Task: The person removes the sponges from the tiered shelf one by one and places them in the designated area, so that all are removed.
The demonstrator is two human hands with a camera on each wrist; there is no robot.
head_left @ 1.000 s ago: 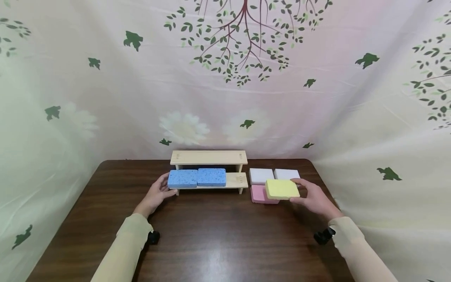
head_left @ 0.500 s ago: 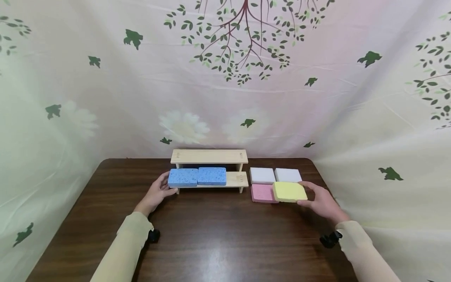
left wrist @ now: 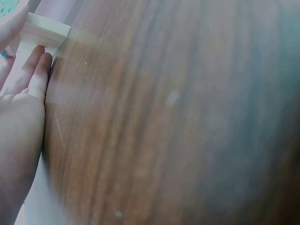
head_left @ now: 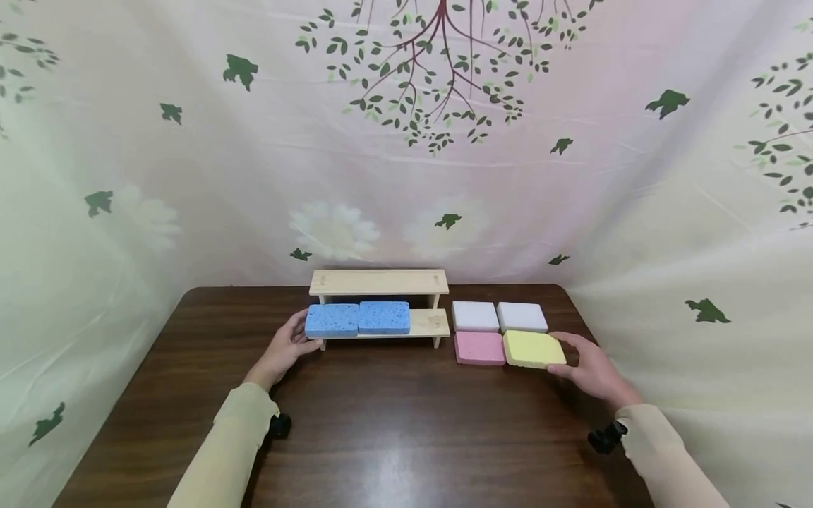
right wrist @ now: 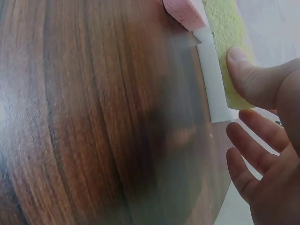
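My right hand (head_left: 591, 367) pinches the right end of a yellow sponge (head_left: 532, 348) between thumb and fingers. The right wrist view shows the thumb pressed on the yellow sponge's face (right wrist: 222, 28). To its left lies a pink sponge (head_left: 480, 348), with two white sponges, a left one (head_left: 475, 317) and a right one (head_left: 522, 317), behind. On the lower step of a wooden rack (head_left: 430, 322) two blue sponges (head_left: 384, 317) sit side by side. My left hand (head_left: 284, 351) holds the left end of the left blue sponge (head_left: 332, 320), thumb in front; some fingers are hidden behind.
The rack's upper step (head_left: 378, 282) stands behind the blue sponges, near the back edge of the dark wooden table (head_left: 394, 416). A printed cloth (head_left: 381, 176) hangs around the back and sides. Each wrist wears a small black camera.
My right hand has moved right and slightly down with the yellow sponge, from over the pink sponge to beside it. The left hand has kept its place at the blue sponge.
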